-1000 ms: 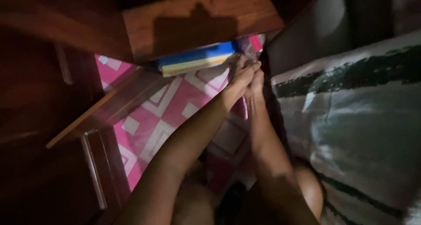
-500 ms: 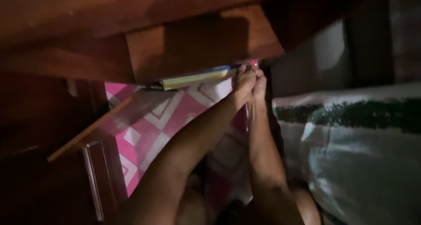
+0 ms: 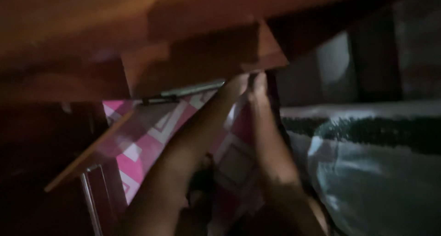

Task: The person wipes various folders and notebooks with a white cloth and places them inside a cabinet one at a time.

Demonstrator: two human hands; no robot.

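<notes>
Reaching up side by side, the left hand (image 3: 236,82) and right hand (image 3: 258,82) meet at the near right corner of a wooden drawer (image 3: 202,56) that juts out of dark furniture at the top of the view. The fingers of both hands disappear under the drawer's lower edge, and the picture is dim and blurred there, so I cannot tell whether they are spread, curled or pinching anything; they look pressed close together against the drawer's corner. Only a thin sliver of the flat stack of books or folders (image 3: 193,90) shows beneath the drawer front, lying just left of the left hand and running leftward along the lower edge. Judging by this, the work at the drawer seems well along: the contents are nearly hidden and the hands sit right at the drawer, though whether it is being closed or held I cannot say.

Below the arms lies a pink and white patterned floor mat (image 3: 156,125). A slanted wooden panel (image 3: 87,153) crosses the left side, and a pale cushion with dark green stripes (image 3: 372,171) fills the right, well apart from the hands.
</notes>
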